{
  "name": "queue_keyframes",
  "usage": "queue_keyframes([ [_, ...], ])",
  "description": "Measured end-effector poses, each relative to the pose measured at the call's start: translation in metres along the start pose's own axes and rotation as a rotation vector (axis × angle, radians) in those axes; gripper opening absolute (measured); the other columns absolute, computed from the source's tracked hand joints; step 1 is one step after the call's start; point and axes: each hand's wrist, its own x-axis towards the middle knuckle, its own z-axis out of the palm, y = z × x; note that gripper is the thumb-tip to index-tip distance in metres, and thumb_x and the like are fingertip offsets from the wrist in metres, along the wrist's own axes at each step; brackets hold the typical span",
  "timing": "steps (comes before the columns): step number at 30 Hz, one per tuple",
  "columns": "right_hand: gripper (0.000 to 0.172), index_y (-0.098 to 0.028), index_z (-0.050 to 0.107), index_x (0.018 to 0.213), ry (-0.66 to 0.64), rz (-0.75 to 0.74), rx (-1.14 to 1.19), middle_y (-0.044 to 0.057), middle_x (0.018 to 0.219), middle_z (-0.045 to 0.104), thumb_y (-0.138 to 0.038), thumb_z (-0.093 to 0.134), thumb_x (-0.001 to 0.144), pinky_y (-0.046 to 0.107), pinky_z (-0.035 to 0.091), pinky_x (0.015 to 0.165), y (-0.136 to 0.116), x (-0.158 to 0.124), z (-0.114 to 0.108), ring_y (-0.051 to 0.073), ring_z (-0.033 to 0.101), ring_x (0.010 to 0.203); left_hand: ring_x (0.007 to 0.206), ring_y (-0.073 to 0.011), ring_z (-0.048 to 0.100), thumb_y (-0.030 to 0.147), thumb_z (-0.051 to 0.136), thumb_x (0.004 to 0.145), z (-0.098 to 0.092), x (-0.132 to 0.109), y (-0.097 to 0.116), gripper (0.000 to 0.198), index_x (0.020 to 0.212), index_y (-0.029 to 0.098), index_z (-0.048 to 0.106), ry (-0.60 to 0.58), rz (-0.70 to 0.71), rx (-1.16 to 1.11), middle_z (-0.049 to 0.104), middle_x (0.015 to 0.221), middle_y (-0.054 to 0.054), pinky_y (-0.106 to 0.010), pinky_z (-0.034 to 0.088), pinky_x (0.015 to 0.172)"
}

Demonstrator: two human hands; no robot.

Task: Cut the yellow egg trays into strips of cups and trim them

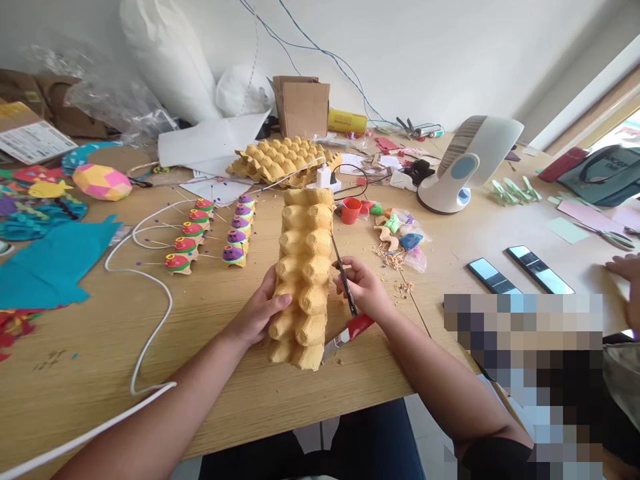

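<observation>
A yellow strip of egg carton [303, 280], two rows of cups wide, is tilted up above the table in front of me. My left hand [265, 307] is closed on its left edge, thumb on the face and fingers behind. My right hand [363, 287] is closed on a slim black tool [346, 280] with a narrow tip, whose kind I cannot make out. That tip points up beside the carton's right edge. Under my right hand lies a red-handled blade [353, 330], partly hidden by the carton.
Several painted carton creatures [193, 230] with pins stand at left, near a white cable [167, 300]. More yellow egg carton [280, 160] lies behind. A red cup [351, 211], clay packets [411, 241], a white fan [470, 167] and phones [540, 269] are at right, beside another person's hand [627, 273].
</observation>
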Motion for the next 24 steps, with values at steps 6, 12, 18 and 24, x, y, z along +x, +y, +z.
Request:
queue_keyframes([
  [6, 0.056, -0.024, 0.059, 0.107, 0.011, 0.002, -0.008, -0.01, 0.061, 0.051, -0.06, 0.086, 0.074, 0.023, 0.032, 0.051, 0.0, 0.0003, 0.0, 0.01, 0.045, 0.055, 0.115, -0.0214, 0.069, 0.03, 0.086, 0.083, 0.0006, 0.0002, 0.0, 0.069, 0.144, 0.038, 0.057, 0.001, 0.002, 0.019, 0.07, 0.136, 0.0, -0.03, 0.061, 0.091],
  [12, 0.055, -0.023, 0.06, 0.107, 0.03, 0.004, -0.048, -0.012, 0.058, 0.044, -0.062, 0.084, 0.075, 0.023, 0.029, 0.049, 0.0005, -0.0008, 0.0, 0.01, 0.04, 0.053, 0.116, -0.0218, 0.069, 0.032, 0.085, 0.084, -0.0002, 0.0005, -0.0009, 0.069, 0.146, 0.038, 0.056, -0.003, 0.014, 0.04, 0.07, 0.137, -0.001, -0.03, 0.061, 0.091],
  [18, 0.054, -0.024, 0.06, 0.108, 0.05, -0.01, -0.098, -0.012, 0.056, 0.04, -0.063, 0.081, 0.078, 0.023, 0.028, 0.047, 0.0032, -0.001, 0.0004, 0.009, 0.037, 0.05, 0.119, -0.025, 0.069, 0.032, 0.084, 0.085, -0.0004, 0.0011, -0.0023, 0.069, 0.146, 0.037, 0.053, -0.01, 0.005, 0.05, 0.069, 0.138, -0.002, -0.033, 0.061, 0.09],
  [24, 0.052, -0.023, 0.06, 0.107, 0.082, -0.001, -0.114, -0.012, 0.055, 0.043, -0.063, 0.08, 0.08, 0.023, 0.031, 0.046, 0.0012, -0.0028, 0.0023, 0.01, 0.041, 0.049, 0.124, -0.0274, 0.066, 0.034, 0.082, 0.087, 0.0001, 0.0014, -0.0052, 0.074, 0.152, 0.037, 0.046, -0.035, -0.001, 0.059, 0.067, 0.14, -0.005, -0.036, 0.06, 0.094],
])
